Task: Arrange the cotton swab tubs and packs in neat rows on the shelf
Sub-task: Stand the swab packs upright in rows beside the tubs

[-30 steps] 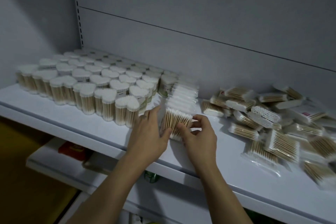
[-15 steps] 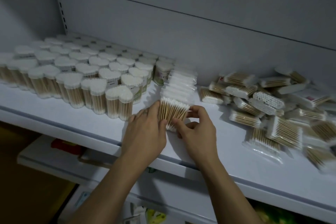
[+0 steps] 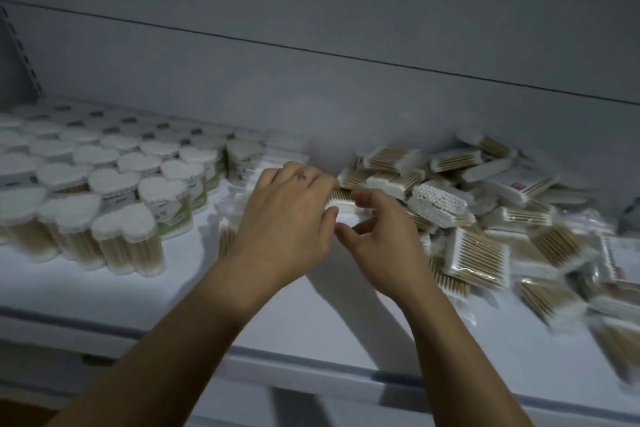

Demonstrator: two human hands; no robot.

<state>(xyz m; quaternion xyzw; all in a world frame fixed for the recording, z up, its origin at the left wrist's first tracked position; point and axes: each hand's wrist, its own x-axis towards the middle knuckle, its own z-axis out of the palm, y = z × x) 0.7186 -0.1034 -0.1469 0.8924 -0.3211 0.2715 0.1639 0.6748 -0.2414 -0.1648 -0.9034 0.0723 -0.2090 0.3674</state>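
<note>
Left of the loose pile of clear plastic swab packs [image 3: 478,253], the left hand [image 3: 287,218] lies with straight fingers; the half-curled right hand [image 3: 384,239] touches one wooden-stick swab pack [image 3: 343,205], but I cannot tell if it grips.

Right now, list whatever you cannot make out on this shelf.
Head view:
1. Row of clear plastic swab packs: mostly hidden behind the left hand.
2. Wooden-stick swab pack between the hands: fingers cover it, so whether the left or the right hand grips it is unclear.
3. Green labels on the heart-lidded clear tubs: blurred, unreadable.
4. Loose packs at the right edge: blurred, cut by the frame.
</note>
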